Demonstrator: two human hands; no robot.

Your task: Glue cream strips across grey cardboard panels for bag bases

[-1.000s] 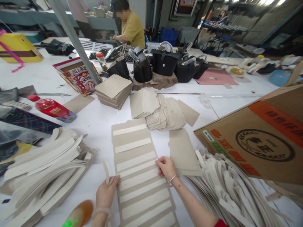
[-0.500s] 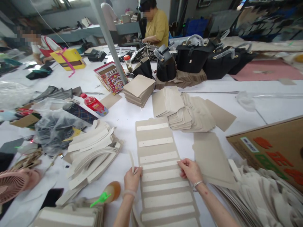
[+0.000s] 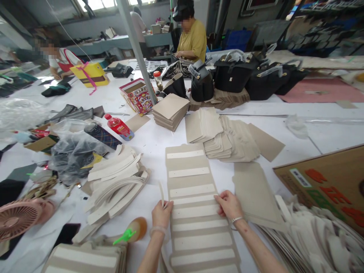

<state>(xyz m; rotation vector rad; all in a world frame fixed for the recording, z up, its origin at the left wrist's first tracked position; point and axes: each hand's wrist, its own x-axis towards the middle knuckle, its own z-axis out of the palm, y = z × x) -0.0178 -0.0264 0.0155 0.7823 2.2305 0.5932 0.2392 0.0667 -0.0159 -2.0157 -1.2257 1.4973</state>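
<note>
A row of overlapping beige panels (image 3: 189,162) runs down the table before me, each bearing a pale strip across it. My left hand (image 3: 162,214) is closed at the row's left edge, fingertips at the left end of one strip (image 3: 195,200). A bundle of loose pale strips (image 3: 162,193) passes through that hand, its upper end sticking out above the fingers and its lower end hanging by the wrist. On the opposite edge, my right hand (image 3: 229,206) pinches the right end of the same strip between thumb and finger.
Left lie loose pale strips (image 3: 116,185), a bottle with a green nozzle (image 3: 138,227) and a pink fan (image 3: 21,218). Panel stacks (image 3: 203,125) stand ahead. A cardboard box (image 3: 324,182) and a strip heap (image 3: 315,235) are right. Black bags (image 3: 231,74) and a person (image 3: 193,40) are beyond.
The view has tilted slightly, so the background sits a little lower and further right. Both hands keep their places at the strip's two ends.
</note>
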